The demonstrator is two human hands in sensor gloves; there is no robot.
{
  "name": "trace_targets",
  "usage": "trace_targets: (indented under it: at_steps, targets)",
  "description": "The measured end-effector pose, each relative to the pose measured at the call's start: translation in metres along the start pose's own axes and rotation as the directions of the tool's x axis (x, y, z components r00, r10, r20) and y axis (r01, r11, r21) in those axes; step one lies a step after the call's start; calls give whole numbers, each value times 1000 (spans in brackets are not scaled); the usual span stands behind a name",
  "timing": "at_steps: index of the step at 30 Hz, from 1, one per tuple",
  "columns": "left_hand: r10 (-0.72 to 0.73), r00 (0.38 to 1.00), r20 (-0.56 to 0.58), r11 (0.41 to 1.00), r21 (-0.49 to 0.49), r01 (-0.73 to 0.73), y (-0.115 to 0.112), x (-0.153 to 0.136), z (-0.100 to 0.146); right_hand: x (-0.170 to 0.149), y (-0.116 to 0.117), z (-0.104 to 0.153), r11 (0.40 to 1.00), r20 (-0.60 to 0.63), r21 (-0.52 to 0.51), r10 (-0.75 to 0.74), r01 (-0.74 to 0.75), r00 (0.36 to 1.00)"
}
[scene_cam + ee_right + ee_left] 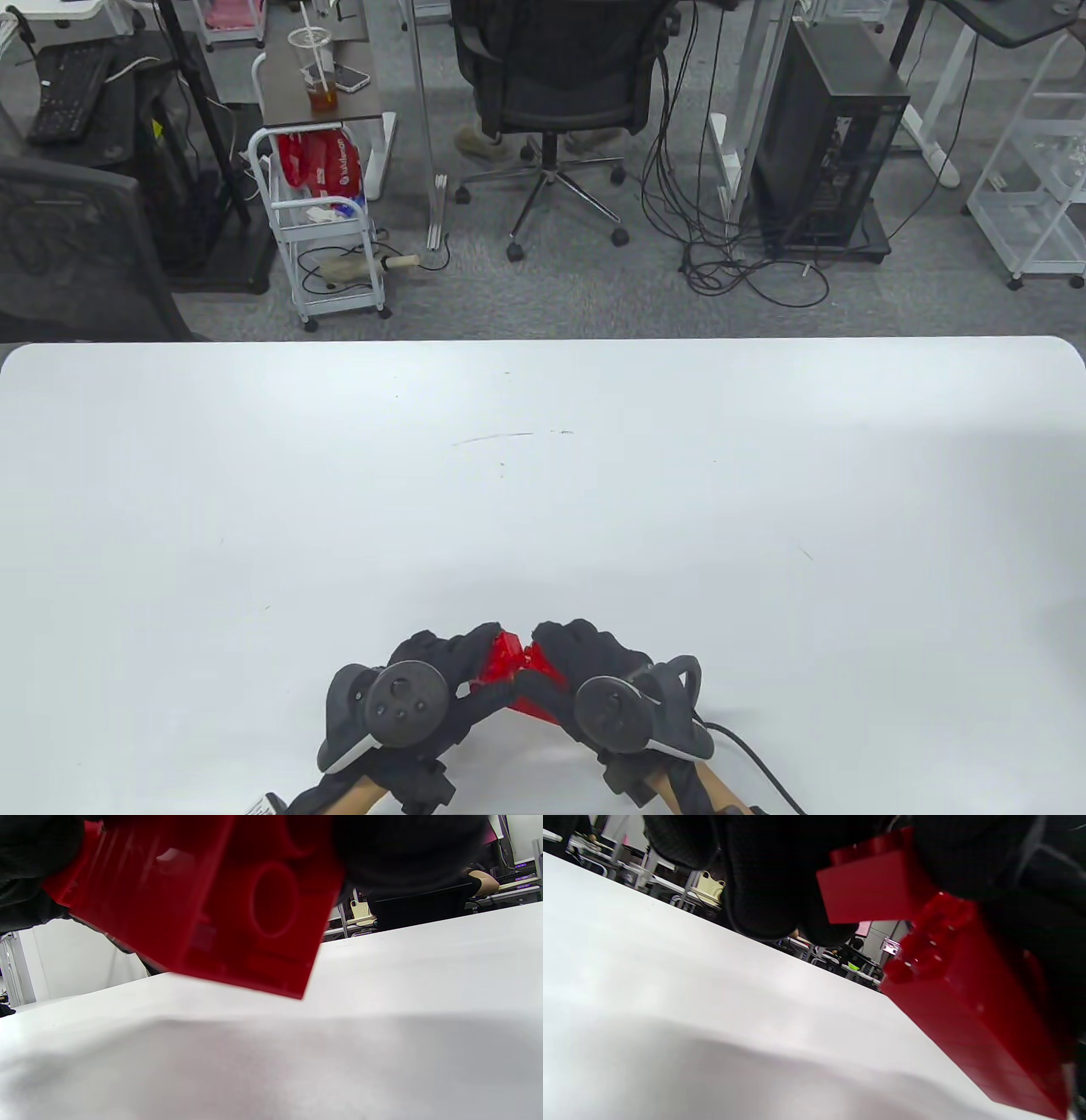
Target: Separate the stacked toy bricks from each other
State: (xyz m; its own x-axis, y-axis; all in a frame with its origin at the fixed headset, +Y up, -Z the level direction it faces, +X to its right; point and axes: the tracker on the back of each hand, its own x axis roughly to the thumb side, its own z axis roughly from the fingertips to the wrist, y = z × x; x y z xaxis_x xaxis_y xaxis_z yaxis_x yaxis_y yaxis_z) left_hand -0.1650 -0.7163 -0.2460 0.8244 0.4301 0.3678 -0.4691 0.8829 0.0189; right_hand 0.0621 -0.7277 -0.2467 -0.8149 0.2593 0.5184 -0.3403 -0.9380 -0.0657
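Note:
Two red toy bricks are held above the white table (543,475) near its front edge. My left hand (441,671) grips one red brick (499,658), seen close in the left wrist view (878,887). My right hand (585,671) grips the other red brick (543,679); its studded top shows in the left wrist view (971,1014) and its hollow underside in the right wrist view (220,908). The bricks are tilted apart at an angle, meeting along one edge. Gloved fingers (763,878) cover much of both bricks.
The table's far edge (543,341) faces an office floor with a black chair (556,93), a white trolley (327,229) and a computer tower (836,144). A cable (755,755) trails from my right hand.

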Motion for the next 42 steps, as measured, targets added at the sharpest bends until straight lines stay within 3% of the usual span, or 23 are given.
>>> trace_targets:
  at_steps: [9, 20, 29, 36, 42]
  targets:
    - [-112, 972, -205, 992, 40, 123, 18, -42, -8, -3, -1, 0, 1000, -17, 15, -9, 9, 1000]
    - [27, 901, -433, 998, 65, 2, 37, -103, -13, -2, -6, 2, 1000, -8, -8, -24, 24, 1000]
    - [45, 772, -634, 993, 113, 35, 53, -144, -5, -2, -6, 4, 999, -2, -21, -37, 37, 999]
    - [-27, 639, -769, 996, 30, 78, 53, -164, -2, -2, -6, 4, 999, 2, -24, -36, 36, 999]
    - [-49, 563, -825, 997, -11, 72, 50, -176, 0, -2, -5, 4, 999, 4, -19, -40, 40, 999]
